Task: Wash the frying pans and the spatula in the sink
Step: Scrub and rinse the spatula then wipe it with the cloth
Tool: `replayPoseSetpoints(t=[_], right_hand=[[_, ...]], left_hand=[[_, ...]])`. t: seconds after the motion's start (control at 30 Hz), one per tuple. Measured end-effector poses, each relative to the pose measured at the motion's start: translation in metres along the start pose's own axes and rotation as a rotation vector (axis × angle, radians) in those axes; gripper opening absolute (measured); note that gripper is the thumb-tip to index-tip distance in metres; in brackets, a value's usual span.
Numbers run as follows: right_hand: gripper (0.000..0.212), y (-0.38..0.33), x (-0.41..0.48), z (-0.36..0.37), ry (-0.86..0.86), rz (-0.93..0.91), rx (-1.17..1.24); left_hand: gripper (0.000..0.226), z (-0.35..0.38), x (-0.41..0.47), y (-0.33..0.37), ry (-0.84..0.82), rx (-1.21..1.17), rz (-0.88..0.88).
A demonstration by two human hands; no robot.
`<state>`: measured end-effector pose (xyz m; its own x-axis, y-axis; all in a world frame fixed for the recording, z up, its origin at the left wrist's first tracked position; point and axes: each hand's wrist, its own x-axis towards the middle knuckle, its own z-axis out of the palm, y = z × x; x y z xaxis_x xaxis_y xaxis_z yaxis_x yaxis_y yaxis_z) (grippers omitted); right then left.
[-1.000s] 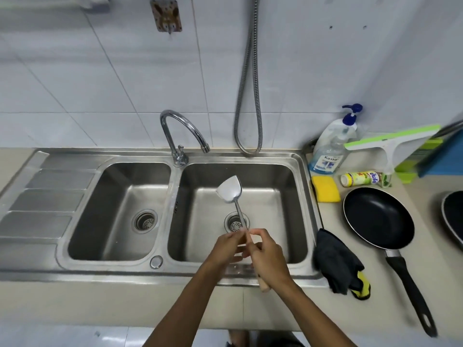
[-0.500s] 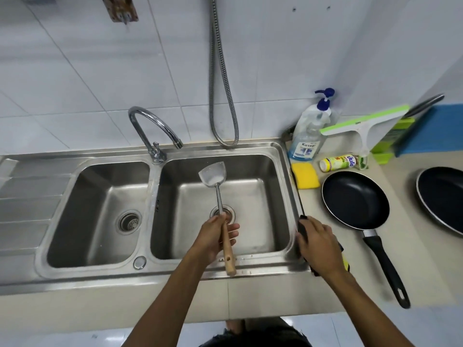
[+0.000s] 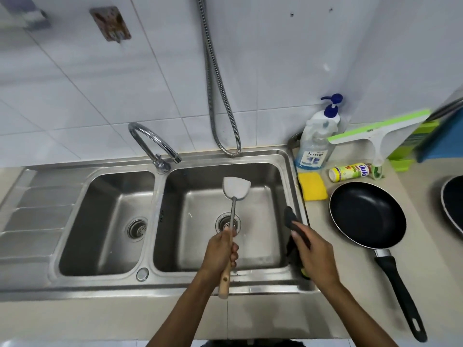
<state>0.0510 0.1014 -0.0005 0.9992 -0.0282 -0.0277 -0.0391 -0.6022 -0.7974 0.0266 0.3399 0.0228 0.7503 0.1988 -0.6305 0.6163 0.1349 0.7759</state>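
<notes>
Since half a second ago my right hand [image 3: 317,256] has closed on the dark cloth [image 3: 292,219] at the right rim of the sink [image 3: 293,284] and is lifting it; one end now stands up over the rim. Its fingers curl round the cloth. A second ago both hands were on the spatula. My left hand [image 3: 220,254] alone now wraps the wooden handle of the spatula [image 3: 234,196], blade up over the right basin, above the drain. Judgement: scrubbing the spatula comes next; no water runs from the tap [image 3: 150,144].

Count: spatula, one. Frying pans, two, both on the counter right of the sink: one whole [image 3: 367,214], one [image 3: 451,201] cut by the right edge. Basins, two. Yellow sponge [image 3: 313,186], one. Soap bottle [image 3: 315,144], one.
</notes>
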Motion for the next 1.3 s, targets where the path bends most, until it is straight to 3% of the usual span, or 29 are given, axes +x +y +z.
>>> replayPoseSetpoints(t=[0.1, 0.23, 0.4, 0.6, 0.67, 0.77, 0.83, 0.93, 1.17, 1.3], right_hand=[[0.032, -0.056, 0.033, 0.028, -0.085, -0.218, 0.115], [0.037, -0.085, 0.08, 0.075, -0.219, -0.42, -0.06], [0.045, -0.066, 0.149, 0.105, -0.218, -0.463, -0.431], [0.04, -0.092, 0.187, 0.105, -0.069, -0.234, -0.13], [0.038, -0.103, 0.174, 0.107, -0.032, -0.324, -0.057], [0.042, -0.105, 0.147, 0.108, -0.244, -0.602, -0.061], [0.045, -0.099, 0.157, 0.101, -0.359, -0.685, -0.209], [0.046, -0.098, 0.18, 0.093, -0.277, -0.597, -0.38], [0.039, -0.102, 0.201, 0.085, 0.099, -0.197, -0.31], [0.044, -0.102, 0.225, 0.067, 0.183, 0.025, -0.038]], left_hand=[[0.037, 0.008, -0.012, 0.007, -0.033, 0.098, 0.07], [0.04, 0.012, -0.03, 0.021, -0.09, 0.146, 0.133], [0.028, -0.01, -0.049, 0.035, -0.083, 0.219, 0.203], [0.032, -0.026, -0.051, 0.061, -0.122, 0.293, 0.252], [0.033, -0.027, -0.049, 0.067, -0.126, 0.295, 0.271], [0.035, -0.026, -0.047, 0.072, -0.156, 0.286, 0.269], [0.033, -0.023, -0.05, 0.07, -0.173, 0.298, 0.24], [0.035, -0.021, -0.055, 0.065, -0.209, 0.263, 0.224], [0.023, -0.02, -0.051, 0.058, -0.266, 0.265, 0.188], [0.032, -0.014, -0.043, 0.043, -0.079, 0.272, 0.246]])
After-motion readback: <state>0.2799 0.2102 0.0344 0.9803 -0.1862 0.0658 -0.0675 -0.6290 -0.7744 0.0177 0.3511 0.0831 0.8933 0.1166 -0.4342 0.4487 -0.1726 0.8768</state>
